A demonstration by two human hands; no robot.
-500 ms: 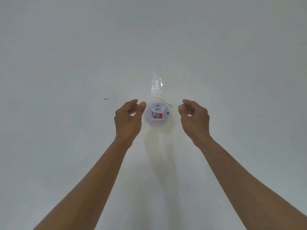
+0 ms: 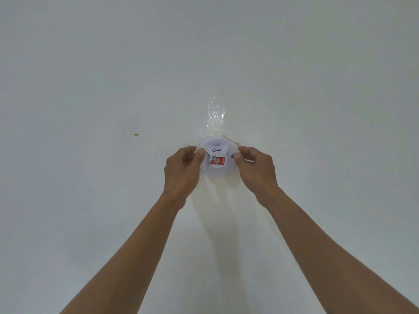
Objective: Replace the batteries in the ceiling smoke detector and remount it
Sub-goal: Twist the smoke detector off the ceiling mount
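A round white smoke detector (image 2: 217, 155) with a red label sits on the ceiling (image 2: 90, 87) in the middle of the view. My left hand (image 2: 182, 171) grips its left rim, thumb on the edge. My right hand (image 2: 256, 169) grips its right rim with thumb and fingertips. Both arms reach up from the bottom of the frame. The detector's mounting side is hidden against the ceiling.
A strip of crumpled clear tape (image 2: 215, 116) is stuck to the ceiling just beyond the detector. A small yellowish mark (image 2: 135, 134) lies on the ceiling to the left. The rest is plain white ceiling.
Both hands have closed in on the detector: the right hand moved left onto its right rim, and the left hand's thumb now presses the left rim.
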